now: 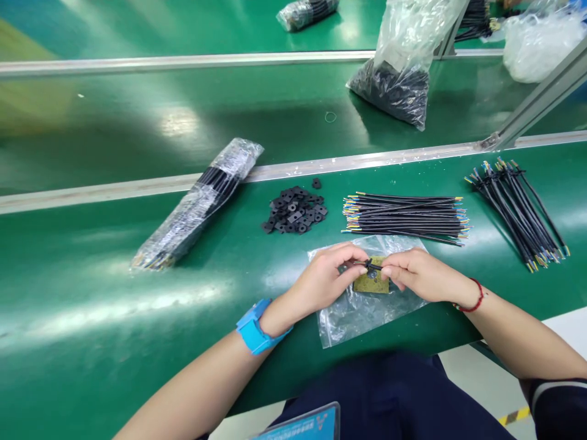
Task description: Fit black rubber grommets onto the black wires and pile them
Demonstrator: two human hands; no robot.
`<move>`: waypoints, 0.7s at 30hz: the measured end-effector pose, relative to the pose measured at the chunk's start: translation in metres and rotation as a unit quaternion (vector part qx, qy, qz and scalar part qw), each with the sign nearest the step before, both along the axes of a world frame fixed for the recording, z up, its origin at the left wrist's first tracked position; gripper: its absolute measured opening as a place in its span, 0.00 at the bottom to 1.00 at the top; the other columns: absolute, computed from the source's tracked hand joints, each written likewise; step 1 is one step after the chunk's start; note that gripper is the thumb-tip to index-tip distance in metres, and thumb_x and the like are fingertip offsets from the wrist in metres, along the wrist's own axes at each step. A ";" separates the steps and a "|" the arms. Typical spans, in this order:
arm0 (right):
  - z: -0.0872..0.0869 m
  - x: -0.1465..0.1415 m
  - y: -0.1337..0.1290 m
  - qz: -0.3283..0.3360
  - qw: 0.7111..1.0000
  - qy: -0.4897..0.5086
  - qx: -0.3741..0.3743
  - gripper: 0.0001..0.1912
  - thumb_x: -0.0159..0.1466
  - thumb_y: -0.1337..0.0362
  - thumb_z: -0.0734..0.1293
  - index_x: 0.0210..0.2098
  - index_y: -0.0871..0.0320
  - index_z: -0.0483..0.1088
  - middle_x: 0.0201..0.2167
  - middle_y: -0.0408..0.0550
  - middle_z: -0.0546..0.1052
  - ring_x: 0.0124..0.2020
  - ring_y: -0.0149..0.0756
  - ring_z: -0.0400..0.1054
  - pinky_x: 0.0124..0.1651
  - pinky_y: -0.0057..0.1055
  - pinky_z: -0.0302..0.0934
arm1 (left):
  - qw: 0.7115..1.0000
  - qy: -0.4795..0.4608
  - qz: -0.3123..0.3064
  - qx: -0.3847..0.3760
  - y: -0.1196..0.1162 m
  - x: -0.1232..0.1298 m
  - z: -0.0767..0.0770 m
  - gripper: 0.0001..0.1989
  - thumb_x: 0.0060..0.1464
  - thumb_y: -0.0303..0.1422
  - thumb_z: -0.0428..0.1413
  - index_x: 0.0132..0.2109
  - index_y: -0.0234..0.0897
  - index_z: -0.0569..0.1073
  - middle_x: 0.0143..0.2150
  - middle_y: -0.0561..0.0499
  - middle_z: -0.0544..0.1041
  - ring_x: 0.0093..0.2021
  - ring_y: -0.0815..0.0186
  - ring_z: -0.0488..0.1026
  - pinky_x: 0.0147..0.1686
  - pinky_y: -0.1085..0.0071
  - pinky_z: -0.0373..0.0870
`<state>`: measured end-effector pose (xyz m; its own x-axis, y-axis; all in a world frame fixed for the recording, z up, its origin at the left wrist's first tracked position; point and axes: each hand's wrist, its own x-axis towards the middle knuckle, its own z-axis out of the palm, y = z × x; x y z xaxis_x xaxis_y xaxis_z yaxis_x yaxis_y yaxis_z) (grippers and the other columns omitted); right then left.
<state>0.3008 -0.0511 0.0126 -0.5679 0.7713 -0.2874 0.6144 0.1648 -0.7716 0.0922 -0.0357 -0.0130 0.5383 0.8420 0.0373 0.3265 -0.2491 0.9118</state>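
Note:
Both hands meet over a yellowish square block [376,285] that lies on a clear plastic bag [339,321]. A short black cable [376,267] runs between them just above the block, with a small black piece [368,263] around it near its left end. My left hand [328,275], with a blue band at the wrist, is closed in a pinch at that left end, where thin wires show. My right hand [417,273] pinches the cable's black sheath from the right. The fingertips partly hide the cable.
Behind my hands lie a pile of small black pieces with holes [293,211] and a row of black cables [403,215]. Cables fitted with black pieces [520,214] lie at right. A wrapped cable bundle [197,208] lies left. A metal rail [348,164] crosses behind; a filled bag [397,85] stands beyond.

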 end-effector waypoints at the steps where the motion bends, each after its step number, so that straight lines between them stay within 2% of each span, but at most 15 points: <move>1: 0.000 -0.001 0.000 -0.013 0.999 0.023 -0.038 0.14 0.66 0.64 0.56 0.28 0.59 0.69 0.18 0.39 0.70 0.20 0.26 0.61 0.28 0.24 0.55 | 1.000 0.011 -0.013 0.017 0.000 -0.001 0.001 0.03 0.53 0.28 0.53 0.35 0.37 0.72 0.32 0.52 0.74 0.32 0.69 0.69 0.34 0.72 0.65; 4: -0.002 -0.004 0.000 -0.043 0.994 0.052 -0.085 0.13 0.65 0.64 0.57 0.28 0.59 0.69 0.17 0.38 0.69 0.20 0.25 0.61 0.27 0.23 0.54 | 0.998 0.022 -0.029 0.045 0.000 -0.002 0.001 0.04 0.55 0.27 0.52 0.35 0.37 0.71 0.32 0.52 0.74 0.32 0.69 0.70 0.34 0.72 0.65; 9: -0.007 -0.007 -0.002 -0.043 0.994 0.047 -0.085 0.12 0.64 0.64 0.58 0.27 0.59 0.68 0.18 0.39 0.70 0.22 0.26 0.62 0.29 0.24 0.54 | 0.997 0.026 -0.048 0.062 -0.004 0.001 -0.001 0.04 0.54 0.25 0.51 0.35 0.36 0.71 0.33 0.51 0.75 0.33 0.68 0.70 0.34 0.71 0.66; 14: -0.012 -0.006 0.000 -0.025 0.996 0.053 -0.071 0.16 0.65 0.64 0.57 0.21 0.59 0.65 0.19 0.39 0.70 0.23 0.26 0.62 0.31 0.24 0.55 | 0.995 0.036 -0.061 0.066 -0.006 0.004 -0.001 0.04 0.55 0.26 0.51 0.36 0.37 0.70 0.32 0.52 0.73 0.33 0.68 0.70 0.35 0.70 0.66; 17: -0.011 -0.008 -0.002 -0.022 0.999 0.037 0.013 0.18 0.67 0.62 0.56 0.22 0.58 0.64 0.20 0.40 0.70 0.23 0.27 0.61 0.30 0.24 0.54 | 0.998 0.005 -0.038 0.058 -0.006 0.006 -0.002 0.04 0.55 0.26 0.51 0.37 0.37 0.69 0.34 0.51 0.73 0.35 0.67 0.70 0.37 0.69 0.67; 19: -0.010 -0.009 -0.004 -0.012 0.991 -0.001 0.133 0.17 0.68 0.61 0.54 0.26 0.58 0.66 0.22 0.42 0.71 0.24 0.28 0.63 0.30 0.25 0.54 | 0.999 -0.035 -0.013 0.029 -0.005 0.007 -0.003 0.08 0.54 0.27 0.53 0.43 0.38 0.68 0.39 0.49 0.72 0.40 0.66 0.70 0.40 0.68 0.69; 21: -0.007 -0.006 -0.007 -0.009 0.965 -0.051 0.258 0.17 0.68 0.60 0.53 0.32 0.57 0.69 0.26 0.45 0.73 0.28 0.30 0.65 0.32 0.27 0.55 | 0.997 -0.074 0.002 -0.004 -0.002 0.005 -0.005 0.17 0.52 0.28 0.54 0.49 0.38 0.63 0.44 0.46 0.71 0.43 0.66 0.70 0.42 0.68 0.70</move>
<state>0.2943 -0.0577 0.0051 -0.5428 0.8356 0.0845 0.6884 0.5003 -0.5251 0.0969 -0.0382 -0.0180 0.5249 0.8442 0.1090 0.1898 -0.2409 0.9518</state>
